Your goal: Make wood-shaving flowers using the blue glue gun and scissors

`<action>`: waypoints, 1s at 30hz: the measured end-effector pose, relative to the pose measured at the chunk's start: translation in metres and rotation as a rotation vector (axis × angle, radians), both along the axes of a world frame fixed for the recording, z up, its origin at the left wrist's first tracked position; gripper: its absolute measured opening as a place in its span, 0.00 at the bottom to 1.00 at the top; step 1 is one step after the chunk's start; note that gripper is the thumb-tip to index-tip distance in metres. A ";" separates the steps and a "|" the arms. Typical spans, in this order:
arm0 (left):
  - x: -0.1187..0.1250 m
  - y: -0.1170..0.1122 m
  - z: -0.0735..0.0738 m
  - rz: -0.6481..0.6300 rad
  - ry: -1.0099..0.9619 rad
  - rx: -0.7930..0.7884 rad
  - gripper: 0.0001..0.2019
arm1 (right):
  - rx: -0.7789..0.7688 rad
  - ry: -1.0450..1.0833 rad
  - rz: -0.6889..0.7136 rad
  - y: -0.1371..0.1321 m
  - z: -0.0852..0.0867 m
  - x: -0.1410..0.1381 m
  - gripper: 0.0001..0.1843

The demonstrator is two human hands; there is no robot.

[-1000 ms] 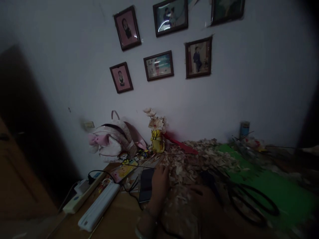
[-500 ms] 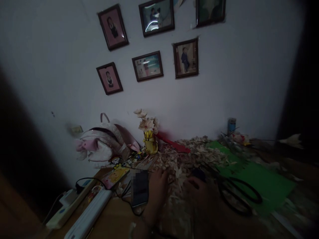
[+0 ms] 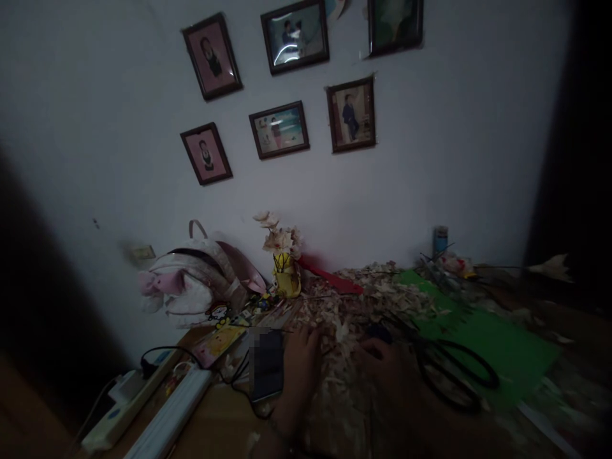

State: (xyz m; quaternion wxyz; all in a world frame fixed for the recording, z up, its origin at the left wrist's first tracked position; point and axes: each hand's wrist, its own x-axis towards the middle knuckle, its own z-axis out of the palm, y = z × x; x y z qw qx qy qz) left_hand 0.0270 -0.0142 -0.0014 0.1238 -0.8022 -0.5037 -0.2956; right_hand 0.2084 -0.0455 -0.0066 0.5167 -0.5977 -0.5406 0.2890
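Since the earlier frame, the left hand has shifted a little to the right, off the edge of the flat, dark, rectangular phone-like slab and to just beside it, while the right hand has come nearer the dark blue rounded object; the whole view has also swung, so the wall and table sit further left. Both hands rest low over a loose heap of pale, thin, curled scraps, which spreads between them and back to the wall. The left hand lies palm down with its fingers bent onto the scraps; whether it grips any, I cannot tell. The right hand's thumb and forefinger curl toward each other with a dark gap between, and it is too dim to tell whether they pinch anything. Right of that hand lie large black looped handles, partly over a bright green flat sheet. Behind the heap, a flat red strip leans beside a small yellow vase of cream-coloured flowers, with a white-and-pink backpack to its left.
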 end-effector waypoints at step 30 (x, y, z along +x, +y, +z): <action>0.003 -0.006 0.003 -0.004 0.144 0.093 0.15 | -0.002 -0.226 -0.049 0.006 -0.005 0.007 0.15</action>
